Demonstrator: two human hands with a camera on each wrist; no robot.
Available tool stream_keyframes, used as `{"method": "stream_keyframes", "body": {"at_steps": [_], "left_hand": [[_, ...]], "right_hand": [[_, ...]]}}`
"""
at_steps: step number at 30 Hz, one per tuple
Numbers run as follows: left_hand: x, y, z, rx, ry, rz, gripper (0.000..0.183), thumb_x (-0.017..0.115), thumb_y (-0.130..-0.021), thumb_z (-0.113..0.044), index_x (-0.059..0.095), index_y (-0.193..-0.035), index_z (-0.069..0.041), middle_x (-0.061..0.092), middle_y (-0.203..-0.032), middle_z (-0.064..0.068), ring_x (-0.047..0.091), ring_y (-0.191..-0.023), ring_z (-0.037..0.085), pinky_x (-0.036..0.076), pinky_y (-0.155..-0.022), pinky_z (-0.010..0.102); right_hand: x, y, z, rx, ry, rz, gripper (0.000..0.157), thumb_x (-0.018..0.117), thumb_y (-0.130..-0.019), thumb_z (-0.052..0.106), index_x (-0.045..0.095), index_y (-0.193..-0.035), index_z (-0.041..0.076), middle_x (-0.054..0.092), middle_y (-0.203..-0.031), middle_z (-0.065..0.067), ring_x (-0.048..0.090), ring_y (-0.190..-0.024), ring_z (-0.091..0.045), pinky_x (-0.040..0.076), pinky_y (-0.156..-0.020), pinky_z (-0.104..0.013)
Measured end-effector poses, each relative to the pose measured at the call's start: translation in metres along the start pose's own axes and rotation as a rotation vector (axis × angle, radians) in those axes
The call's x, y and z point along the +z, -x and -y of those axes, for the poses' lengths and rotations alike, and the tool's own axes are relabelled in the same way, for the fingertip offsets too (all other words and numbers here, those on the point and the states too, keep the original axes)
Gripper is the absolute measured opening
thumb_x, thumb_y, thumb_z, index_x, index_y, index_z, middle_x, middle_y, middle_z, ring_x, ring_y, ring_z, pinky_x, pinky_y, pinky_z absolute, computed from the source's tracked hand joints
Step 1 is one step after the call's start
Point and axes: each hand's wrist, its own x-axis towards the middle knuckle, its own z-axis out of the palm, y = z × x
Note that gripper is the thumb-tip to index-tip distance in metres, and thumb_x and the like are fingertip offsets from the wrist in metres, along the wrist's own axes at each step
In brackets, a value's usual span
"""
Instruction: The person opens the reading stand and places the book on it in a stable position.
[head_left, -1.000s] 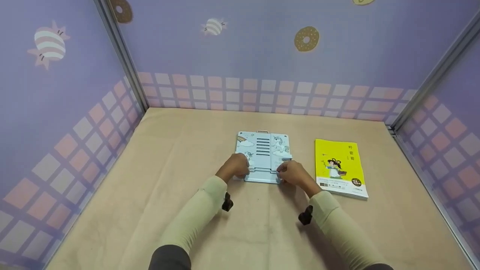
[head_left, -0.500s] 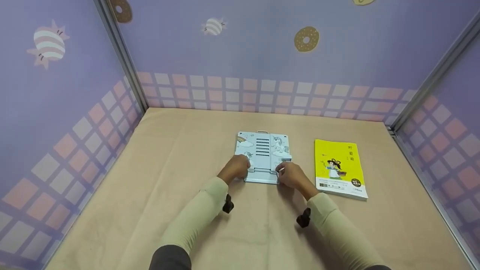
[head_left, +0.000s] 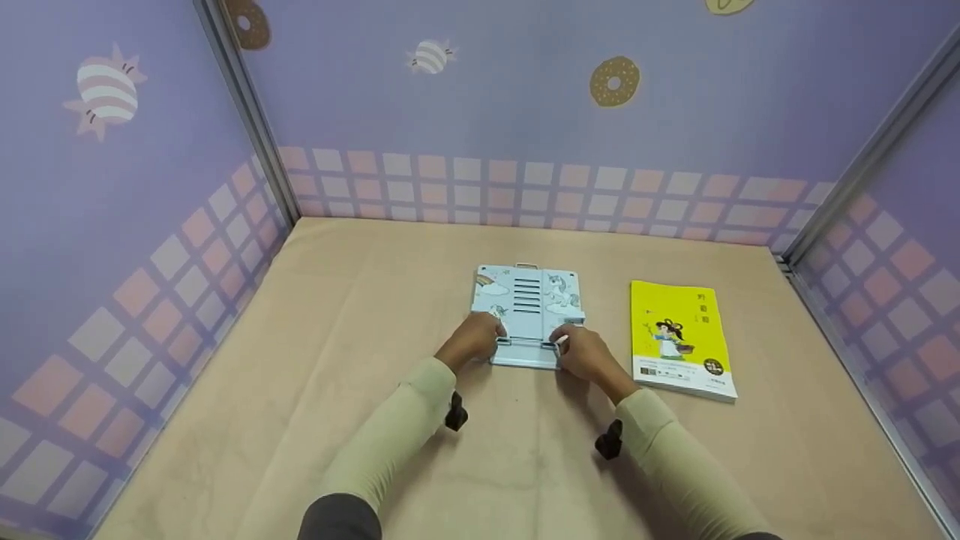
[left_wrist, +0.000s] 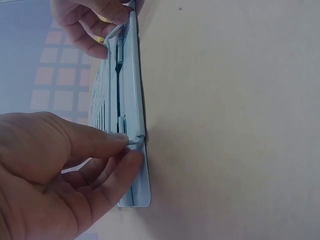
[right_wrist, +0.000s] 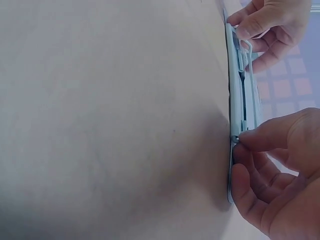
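Both hands (head_left: 585, 351) pinch the wire (left_wrist: 109, 80), left (head_left: 474, 336) shifted inward.

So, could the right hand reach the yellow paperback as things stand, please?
Probably yes: the yellow paperback lies right of the right hand with nothing visible between them, though that hand must first release the wire bar of the book stand.

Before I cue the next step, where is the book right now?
In the head view, the book lies on the cloth, to the right of the stand and just right of the right hand.
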Motion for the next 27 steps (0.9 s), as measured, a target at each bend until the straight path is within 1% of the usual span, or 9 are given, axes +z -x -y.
{"method": "stream_keyframes", "body": {"at_steps": [2,6,9,11,15,18,22,27], "left_hand": [[0.001,-0.0005,0.0003,0.004,0.002,0.003,0.041,0.054,-0.089,0.014,0.072,-0.122,-0.003,0.067,-0.133,0.01,0.059,-0.126,0.024,0.049,-0.107,0.038],[0.0016,-0.0014,-0.001,0.024,-0.06,0.008,0.037,0.056,-0.089,0.013,0.07,-0.119,-0.002,0.067,-0.13,0.01,0.058,-0.112,0.019,0.051,-0.1,0.035],[0.0009,-0.0015,-0.0026,0.036,-0.107,0.0,0.034,0.056,-0.089,0.013,0.068,-0.115,-0.004,0.068,-0.126,0.009,0.055,-0.102,0.018,0.051,-0.096,0.033],[0.0007,-0.0007,-0.0029,0.036,-0.097,-0.001,0.033,0.056,-0.088,0.014,0.067,-0.114,-0.004,0.067,-0.124,0.009,0.052,-0.099,0.018,0.05,-0.093,0.034],[0.0002,0.0002,-0.0012,0.053,-0.084,-0.001,0.034,0.056,-0.087,0.014,0.066,-0.113,-0.005,0.067,-0.122,0.008,0.05,-0.098,0.018,0.048,-0.091,0.033],[-0.0013,0.0019,-0.0016,0.061,-0.076,0.011,0.035,0.056,-0.086,0.015,0.065,-0.114,-0.004,0.066,-0.118,0.007,0.05,-0.098,0.019,0.046,-0.089,0.032],[-0.004,0.0045,-0.004,0.048,-0.063,0.043,0.037,0.056,-0.086,0.015,0.064,-0.116,-0.005,0.063,-0.114,0.005,0.05,-0.098,0.02,0.045,-0.087,0.033],[-0.0049,0.0039,-0.0027,0.05,-0.07,0.058,0.039,0.057,-0.085,0.015,0.063,-0.116,-0.008,0.06,-0.112,0.004,0.05,-0.099,0.02,0.043,-0.085,0.031]], "right_hand": [[0.0005,0.0007,-0.001,-0.005,-0.001,-0.007,0.039,0.066,-0.088,-0.002,0.066,-0.126,0.009,0.066,-0.102,-0.009,0.058,-0.09,-0.022,0.046,-0.077,-0.031],[0.0009,0.0023,-0.0017,-0.035,0.0,-0.023,0.039,0.065,-0.088,-0.003,0.065,-0.126,0.007,0.066,-0.102,-0.009,0.057,-0.089,-0.021,0.046,-0.076,-0.031],[0.0009,0.0035,-0.0012,-0.045,-0.009,-0.022,0.04,0.065,-0.089,-0.003,0.064,-0.127,0.009,0.066,-0.102,-0.009,0.057,-0.089,-0.021,0.045,-0.077,-0.031],[0.0008,0.0038,-0.001,-0.036,-0.021,-0.016,0.04,0.065,-0.089,-0.003,0.064,-0.127,0.01,0.065,-0.102,-0.008,0.057,-0.09,-0.021,0.045,-0.077,-0.031],[0.0006,0.0036,-0.0015,-0.034,-0.028,-0.009,0.04,0.065,-0.089,-0.003,0.063,-0.125,0.012,0.064,-0.101,-0.007,0.057,-0.089,-0.021,0.045,-0.075,-0.03],[0.0004,0.0041,-0.0021,-0.046,-0.025,-0.008,0.039,0.065,-0.089,-0.004,0.062,-0.124,0.013,0.064,-0.101,-0.007,0.057,-0.088,-0.021,0.045,-0.075,-0.03],[-0.0004,0.0055,-0.0023,-0.076,-0.01,-0.001,0.036,0.067,-0.09,-0.002,0.06,-0.121,0.015,0.065,-0.102,-0.008,0.057,-0.09,-0.022,0.045,-0.078,-0.032],[-0.0021,0.0068,-0.003,-0.096,-0.015,0.01,0.034,0.068,-0.09,-0.001,0.06,-0.119,0.015,0.066,-0.103,-0.008,0.057,-0.092,-0.024,0.046,-0.082,-0.035]]}}
